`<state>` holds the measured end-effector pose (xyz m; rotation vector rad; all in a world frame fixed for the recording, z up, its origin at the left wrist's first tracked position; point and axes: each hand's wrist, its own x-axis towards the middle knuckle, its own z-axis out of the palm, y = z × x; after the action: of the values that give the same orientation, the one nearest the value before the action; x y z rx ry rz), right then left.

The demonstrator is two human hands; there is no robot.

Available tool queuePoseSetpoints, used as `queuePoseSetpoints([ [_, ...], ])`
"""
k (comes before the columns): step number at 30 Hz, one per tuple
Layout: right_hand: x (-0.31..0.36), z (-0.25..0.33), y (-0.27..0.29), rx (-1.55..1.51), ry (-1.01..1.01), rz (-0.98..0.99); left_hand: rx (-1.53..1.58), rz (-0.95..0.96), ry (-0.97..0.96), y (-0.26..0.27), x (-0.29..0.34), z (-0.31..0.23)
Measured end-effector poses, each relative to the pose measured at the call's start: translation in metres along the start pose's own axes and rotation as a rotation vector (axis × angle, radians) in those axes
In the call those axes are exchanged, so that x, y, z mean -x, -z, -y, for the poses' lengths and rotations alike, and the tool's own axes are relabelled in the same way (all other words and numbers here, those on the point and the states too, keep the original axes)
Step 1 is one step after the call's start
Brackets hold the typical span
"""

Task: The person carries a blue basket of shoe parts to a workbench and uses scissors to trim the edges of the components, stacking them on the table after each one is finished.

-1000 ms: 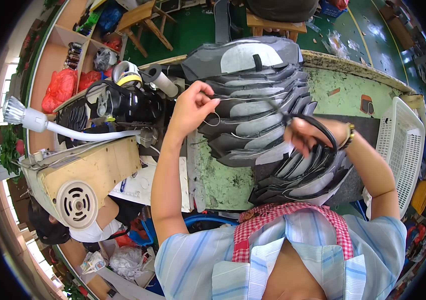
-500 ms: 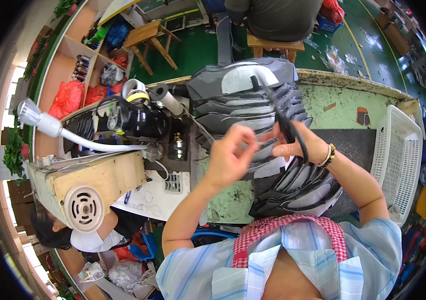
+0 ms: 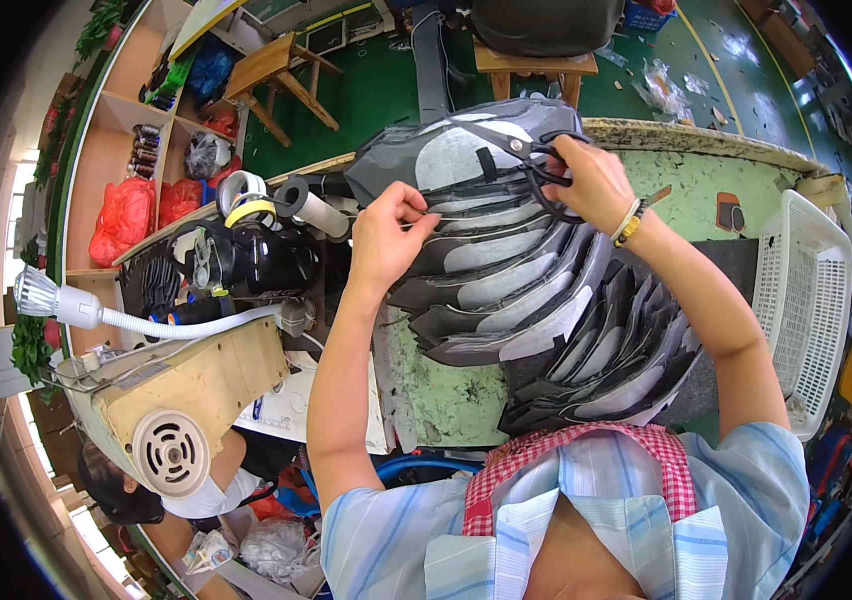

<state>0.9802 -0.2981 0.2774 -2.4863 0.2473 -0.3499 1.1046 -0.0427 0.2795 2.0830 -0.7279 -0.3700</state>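
Note:
A pair of black-handled scissors (image 3: 518, 146) is in my right hand (image 3: 594, 186), whose fingers are through and around the loops. The blades point left, parted, over the far end of a long overlapping stack of grey and black cut pieces (image 3: 506, 262) with pale panels. On the farthest piece, a small black tab (image 3: 487, 161) sits against the pale patch. My left hand (image 3: 392, 236) is closed in a pinch at the stack's left edge, and what lies between its fingertips is too small to make out. Nearer my body lies a second fanned pile of similar pieces (image 3: 614, 362).
A white plastic basket (image 3: 772, 290) stands at the table's right end. Left of the stack are a sewing machine (image 3: 276, 255), a thread cone (image 3: 324, 212) and a lamp on a bendable neck (image 3: 76, 304). Beyond the table a person sits on a wooden stool (image 3: 536, 62).
Both hands have moved farther from my body, the left one also leftward. The scissors have swung from pointing away to pointing left, with their blades now over the far piece.

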Motion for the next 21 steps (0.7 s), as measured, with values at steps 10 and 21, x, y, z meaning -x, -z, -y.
queuePoseSetpoints([
  [10,0.042,0.067,0.016,-1.028,-0.794,1.245,0.04,0.252,0.019,0.042,0.0,0.004],
  [21,0.052,0.062,0.027,-0.947,-0.34,0.727,0.175,-0.008,-0.096,-0.003,0.051,-0.042],
])
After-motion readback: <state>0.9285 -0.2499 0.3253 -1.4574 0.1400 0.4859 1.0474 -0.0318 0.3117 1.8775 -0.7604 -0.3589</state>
